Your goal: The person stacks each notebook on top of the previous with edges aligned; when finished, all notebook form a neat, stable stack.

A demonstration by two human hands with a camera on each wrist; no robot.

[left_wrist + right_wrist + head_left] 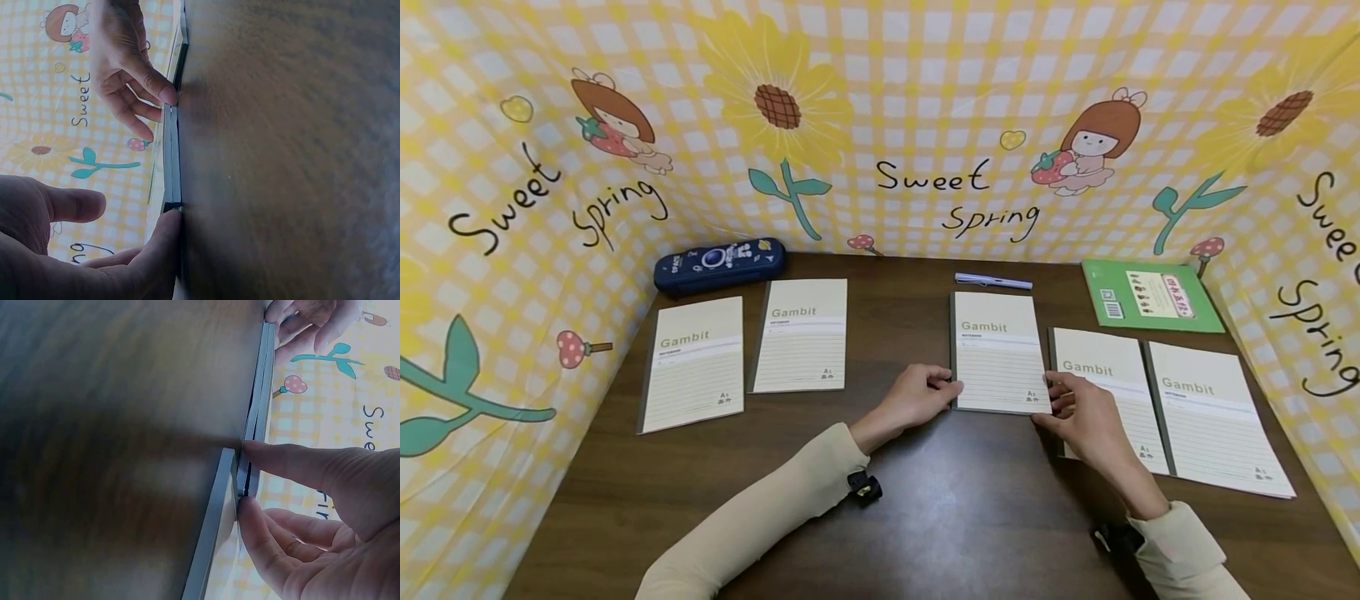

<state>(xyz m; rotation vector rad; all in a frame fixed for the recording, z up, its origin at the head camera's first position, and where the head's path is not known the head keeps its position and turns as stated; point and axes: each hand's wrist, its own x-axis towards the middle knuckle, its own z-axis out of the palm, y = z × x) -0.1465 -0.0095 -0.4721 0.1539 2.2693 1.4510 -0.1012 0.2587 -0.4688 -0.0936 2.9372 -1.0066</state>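
The left hand (917, 393) and right hand (1088, 414), thumbs and fingers parted, are bracing opposite near corners of the notebook stack (1000, 350), apparently aligning its edges.

Stacked notebooks (258, 394) between two hands (365, 506)

Cream rectangular paper notebook (1000, 354) with dark spine strip down left side, gold "Gambit" lettering, pale lilac band, ruled lines and "A5" mark near lower right corner, lay closed, face up, upright to view, right of centre on dark brown wooden table (887, 533); thin closed lower notebook (175, 156) lay directly beneath, front edges nearly flush, narrow gap showing between both
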